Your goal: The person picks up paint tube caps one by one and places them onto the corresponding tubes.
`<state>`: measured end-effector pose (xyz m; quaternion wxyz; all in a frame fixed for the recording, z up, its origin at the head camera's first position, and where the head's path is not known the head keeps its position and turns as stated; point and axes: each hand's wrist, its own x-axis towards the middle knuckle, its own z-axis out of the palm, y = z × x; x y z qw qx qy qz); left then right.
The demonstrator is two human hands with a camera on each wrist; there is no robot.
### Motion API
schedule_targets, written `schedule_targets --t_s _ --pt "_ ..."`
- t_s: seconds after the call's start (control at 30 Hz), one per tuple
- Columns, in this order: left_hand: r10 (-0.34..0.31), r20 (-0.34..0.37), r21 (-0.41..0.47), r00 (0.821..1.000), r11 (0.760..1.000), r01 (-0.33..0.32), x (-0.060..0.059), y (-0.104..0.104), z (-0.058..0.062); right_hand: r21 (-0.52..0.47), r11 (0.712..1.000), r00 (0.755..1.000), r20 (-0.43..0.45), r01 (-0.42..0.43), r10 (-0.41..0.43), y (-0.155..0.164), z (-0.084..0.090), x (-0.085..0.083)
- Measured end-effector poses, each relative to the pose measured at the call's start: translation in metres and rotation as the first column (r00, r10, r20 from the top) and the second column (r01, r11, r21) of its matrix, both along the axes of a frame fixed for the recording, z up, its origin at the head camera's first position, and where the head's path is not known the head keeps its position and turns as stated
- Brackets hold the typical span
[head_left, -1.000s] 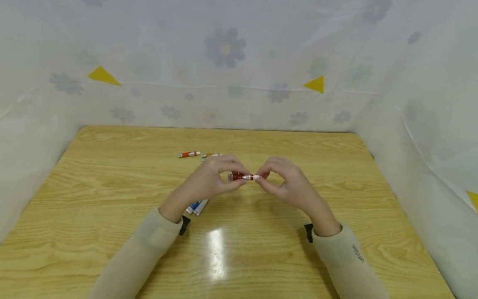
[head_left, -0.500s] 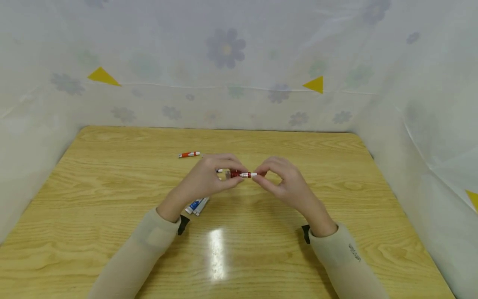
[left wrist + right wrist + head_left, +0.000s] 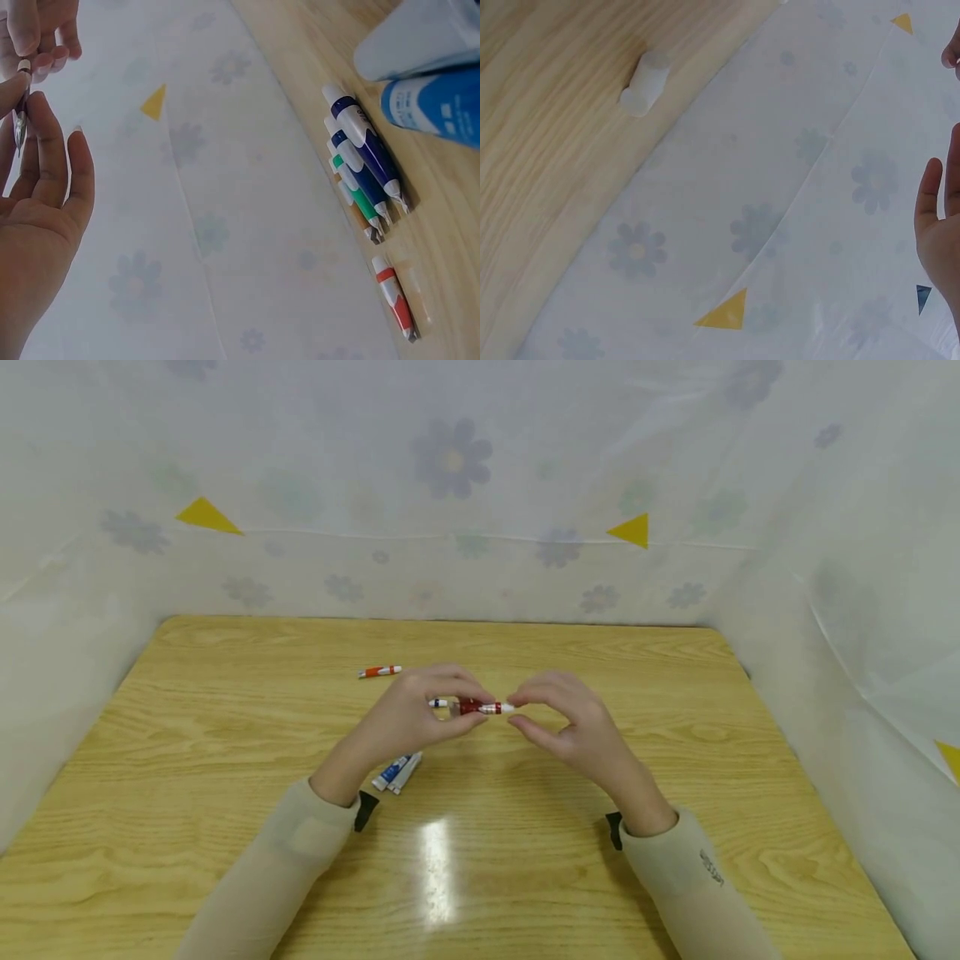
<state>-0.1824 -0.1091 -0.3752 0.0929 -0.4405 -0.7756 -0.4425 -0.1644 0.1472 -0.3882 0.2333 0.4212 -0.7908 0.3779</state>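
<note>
My left hand (image 3: pixel 408 714) pinches a dark red paint tube (image 3: pixel 471 706) between thumb and fingers. The tube lies level above the table, its white cap (image 3: pixel 507 707) pointing right. My right hand (image 3: pixel 573 718) is at that cap, thumb and forefinger parted on either side of its end. In the left wrist view the paint tube (image 3: pixel 22 120) hangs cap up from the left fingers, with right fingertips close over the cap. The right wrist view catches only part of the right hand (image 3: pixel 945 232), its fingers extended.
On the wooden table (image 3: pixel 225 760) lies an orange-red tube (image 3: pixel 395 300), beside a row of purple (image 3: pixel 367 146), blue, green and ochre tubes. Blue and white tubes (image 3: pixel 396 773) lie near the left wrist. A small white cylinder (image 3: pixel 645 84) sits near the far edge. Flowered sheeting (image 3: pixel 450 510) surrounds the table.
Both hands and the red tube have shifted slightly left and away from me. My right thumb and forefinger, earlier pinching the cap, have parted.
</note>
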Motion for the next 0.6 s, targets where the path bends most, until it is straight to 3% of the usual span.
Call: schedule_targets --t_s 0.33,0.6 --pt "-0.024 -0.060 0.020 0.998 0.999 0.025 -0.0003 0.0035 0.0005 -0.040 0.999 0.999 -0.036 -0.010 0.009 -0.0012 -0.0004 -0.0006" --pt "-0.010 -0.047 0.005 0.999 1.000 0.010 0.0004 0.0035 0.0005 -0.049 0.999 1.000 -0.023 -0.004 0.003 -0.0011 -0.0010 -0.0008"
